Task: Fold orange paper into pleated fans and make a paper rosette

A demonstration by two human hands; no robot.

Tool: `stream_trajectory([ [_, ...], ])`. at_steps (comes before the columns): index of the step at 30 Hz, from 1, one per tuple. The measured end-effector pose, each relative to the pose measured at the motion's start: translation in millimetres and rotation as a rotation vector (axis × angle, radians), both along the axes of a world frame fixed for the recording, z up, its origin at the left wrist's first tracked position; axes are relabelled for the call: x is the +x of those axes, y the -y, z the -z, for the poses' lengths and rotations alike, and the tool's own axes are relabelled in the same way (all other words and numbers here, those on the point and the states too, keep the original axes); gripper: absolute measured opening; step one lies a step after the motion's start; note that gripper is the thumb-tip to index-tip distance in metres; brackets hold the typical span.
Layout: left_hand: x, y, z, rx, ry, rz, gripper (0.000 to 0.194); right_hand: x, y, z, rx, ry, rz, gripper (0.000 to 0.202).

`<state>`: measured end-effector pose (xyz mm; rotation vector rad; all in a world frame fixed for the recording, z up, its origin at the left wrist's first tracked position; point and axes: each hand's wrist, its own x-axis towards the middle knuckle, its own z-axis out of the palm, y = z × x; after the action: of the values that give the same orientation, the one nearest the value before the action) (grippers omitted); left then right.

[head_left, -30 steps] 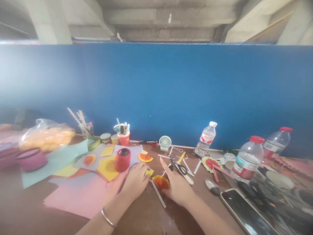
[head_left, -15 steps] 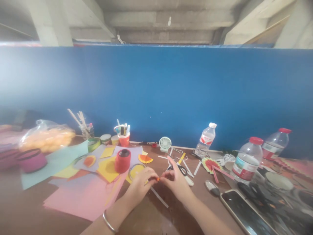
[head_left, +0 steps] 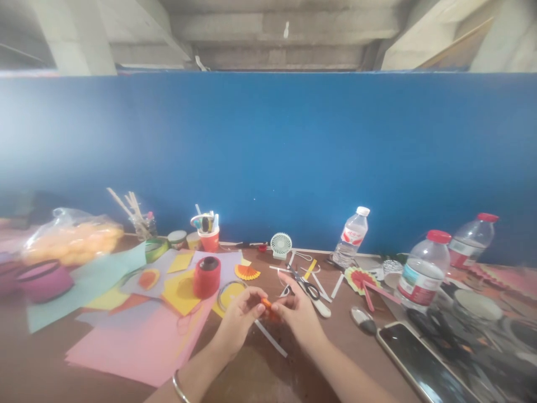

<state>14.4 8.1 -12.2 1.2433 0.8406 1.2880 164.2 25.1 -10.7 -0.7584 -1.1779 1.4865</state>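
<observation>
My left hand (head_left: 243,316) and my right hand (head_left: 298,308) meet over the middle of the table. Between their fingertips they pinch a small orange piece (head_left: 265,303), which looks like folded paper, though its kind is hard to make out. The right index finger points up and away from it. Just beyond my right hand lie black-handled scissors (head_left: 311,290) and a white-handled tool (head_left: 323,309). A white paper strip (head_left: 271,338) rests on the table below the hands. To the left of them is an orange pleated paper fan (head_left: 247,272).
On the left lie pink paper sheets (head_left: 121,347), with a red spool (head_left: 207,278) on yellow paper. A small fan (head_left: 281,245) stands at the back. Bottles (head_left: 423,274), a paper rosette (head_left: 361,280) and a phone (head_left: 419,358) are on the right. A blue wall (head_left: 268,145) rises behind.
The fingers have shifted, and more of the orange piece shows between them. My left hand has turned slightly, with its thumb now more visible. The whole view has moved a little.
</observation>
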Motion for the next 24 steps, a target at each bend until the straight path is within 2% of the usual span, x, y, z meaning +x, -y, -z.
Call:
stream_trajectory([
  [3, -0.3, -1.7, 1.3, -0.041, -0.002, -0.015, 0.02, 0.2, 1.0, -1.7, -0.026, 0.045, 0.029, 0.081],
  [6, -0.8, -3.8, 2.6, -0.026, -0.052, -0.068, 0.012, -0.1, 2.0, 0.3, 0.032, 0.094, 0.063, 0.076],
  [12, -6.5, -11.2, 8.3, 0.103, -0.269, -0.269, 0.012, 4.7, -3.5, 7.7, 0.164, 0.293, 0.353, 0.039],
  [16, -10.7, -13.8, 10.4, 0.22, -0.428, -0.33, 0.01, 10.5, -4.7, 4.4, 0.186, 0.476, 0.49, 0.026],
  [21, -10.8, -8.7, 2.9, 0.324, -0.602, -0.333, 0.011, 17.7, -0.8, -7.5, 0.286, 0.672, 0.694, 0.01],
  [24, -10.0, -7.4, 0.6, 0.331, -0.62, -0.319, 0.01, 20.3, -0.1, -14.0, 0.372, 0.617, 0.622, 0.009],
])
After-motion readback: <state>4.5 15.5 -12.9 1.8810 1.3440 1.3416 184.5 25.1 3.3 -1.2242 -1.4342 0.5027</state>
